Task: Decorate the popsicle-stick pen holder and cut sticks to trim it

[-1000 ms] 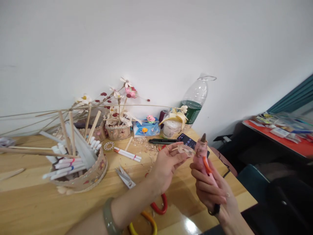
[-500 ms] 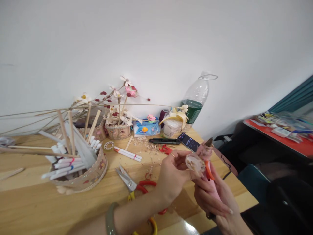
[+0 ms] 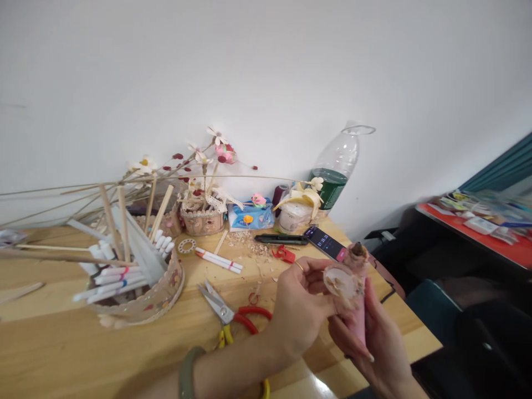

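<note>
My right hand (image 3: pixel 380 341) is wrapped around a pink glue gun (image 3: pixel 358 321), whose dark, grimy nozzle points upward. A small, round, whitish translucent disc (image 3: pixel 341 281) with brownish residue is pinched between the thumb and fingers of my left hand (image 3: pixel 297 310). The disc stands on edge close against the left side of the glue gun; I cannot tell whether they touch. Below my left forearm lie scissors with red and yellow handles (image 3: pixel 224 313), partly covered by the arm. A phone (image 3: pixel 324 242) with a running timer is just beyond my hands.
A decorated basket (image 3: pixel 166 296) full of markers and sticks stands at left. Along the wall are a flower basket (image 3: pixel 203 221), a blue wipes packet (image 3: pixel 249 217), a banana peel (image 3: pixel 305 198) on a tub and a large bottle (image 3: pixel 332 177). A utility knife (image 3: pixel 280 239) lies among wood shavings.
The glue gun has turned in my right hand, so its orange trigger is now out of sight. The disc and my left hand have shifted slightly right.
</note>
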Available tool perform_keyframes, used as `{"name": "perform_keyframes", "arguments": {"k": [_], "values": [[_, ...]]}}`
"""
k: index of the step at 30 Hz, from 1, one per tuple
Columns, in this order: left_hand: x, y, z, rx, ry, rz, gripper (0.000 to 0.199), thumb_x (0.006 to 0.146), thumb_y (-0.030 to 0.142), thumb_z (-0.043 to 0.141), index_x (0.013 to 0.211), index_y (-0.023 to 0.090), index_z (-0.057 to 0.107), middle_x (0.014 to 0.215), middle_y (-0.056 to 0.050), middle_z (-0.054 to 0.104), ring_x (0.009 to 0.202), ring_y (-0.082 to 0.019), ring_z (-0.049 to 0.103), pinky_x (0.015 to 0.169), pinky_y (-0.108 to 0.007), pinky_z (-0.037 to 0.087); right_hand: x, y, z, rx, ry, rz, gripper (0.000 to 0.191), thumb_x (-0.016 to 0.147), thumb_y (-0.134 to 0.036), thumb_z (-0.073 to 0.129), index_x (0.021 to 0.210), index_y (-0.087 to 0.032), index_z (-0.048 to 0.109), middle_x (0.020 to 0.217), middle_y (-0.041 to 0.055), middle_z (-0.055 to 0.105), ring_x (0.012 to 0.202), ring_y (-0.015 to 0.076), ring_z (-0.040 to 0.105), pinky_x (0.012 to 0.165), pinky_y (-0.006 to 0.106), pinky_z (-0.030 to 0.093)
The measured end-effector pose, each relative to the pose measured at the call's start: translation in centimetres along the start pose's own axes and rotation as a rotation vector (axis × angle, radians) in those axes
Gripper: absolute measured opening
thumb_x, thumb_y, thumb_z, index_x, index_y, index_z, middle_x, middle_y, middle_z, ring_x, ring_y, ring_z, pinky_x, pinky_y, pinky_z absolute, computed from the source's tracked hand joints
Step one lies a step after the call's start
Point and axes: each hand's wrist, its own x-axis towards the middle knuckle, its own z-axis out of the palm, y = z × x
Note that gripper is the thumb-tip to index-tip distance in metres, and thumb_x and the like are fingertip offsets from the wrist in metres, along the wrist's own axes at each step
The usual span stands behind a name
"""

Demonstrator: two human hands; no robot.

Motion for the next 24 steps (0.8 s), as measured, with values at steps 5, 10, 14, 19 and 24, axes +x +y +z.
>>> {"name": "perform_keyframes", "arguments": {"k": [5,10,14,19,24], "values": [[0.18,0.47,0.14,-0.015,0.000,-0.017,0.049,0.033,-0.002,0.082,0.075,0.012,0.062,0.076,-0.002,0.070,0.070,-0.011,0.064,0.071,-0.023,0.050,0.26,-0.43,0.57,-0.011,0.036,-0.028,0.054,0.088,-0.060,0.039,0.060,-0.016,0.052,0.040,-0.0052,0.037,0.030,0.0020,0.016,0.033,0.014,0.022],[0.52,0.55,0.02,-0.006,0.004,-0.041,0.048,0.033,-0.001,0.083,0.075,0.012,0.062,0.076,-0.002,0.070,0.070,-0.012,0.064,0.070,-0.025,0.051,0.35,-0.28,-0.01,0.021,-0.011,0.013,0.058,0.089,-0.063,0.034,0.061,-0.016,0.054,0.040,-0.0058,0.032,0.030,0.0028,0.017,0.033,0.014,0.020],[0.58,0.40,-0.17,-0.034,-0.007,-0.053,0.048,0.033,0.000,0.083,0.075,0.012,0.062,0.074,-0.002,0.070,0.070,-0.013,0.065,0.070,-0.025,0.051,0.26,0.06,-0.22,0.034,0.001,0.009,0.058,0.089,-0.061,0.034,0.062,-0.015,0.056,0.040,-0.0060,0.031,0.030,0.0028,0.016,0.033,0.015,0.018],[0.34,0.41,-0.19,-0.048,-0.016,-0.047,0.048,0.032,0.002,0.084,0.074,0.012,0.063,0.073,-0.001,0.071,0.069,-0.012,0.064,0.068,-0.023,0.050,0.12,0.19,-0.07,-0.018,0.070,-0.040,0.055,0.087,-0.061,0.040,0.060,-0.016,0.054,0.042,-0.0045,0.038,0.030,0.0027,0.020,0.034,0.016,0.018],[0.19,0.40,-0.17,-0.079,-0.034,-0.037,0.048,0.033,0.004,0.085,0.075,0.012,0.064,0.074,-0.002,0.070,0.069,-0.012,0.064,0.069,-0.024,0.050,-0.08,0.18,-0.01,-0.102,0.092,-0.094,0.058,0.088,-0.062,0.035,0.059,-0.016,0.054,0.041,-0.0035,0.037,0.031,0.0040,0.024,0.035,0.017,0.020]]}}
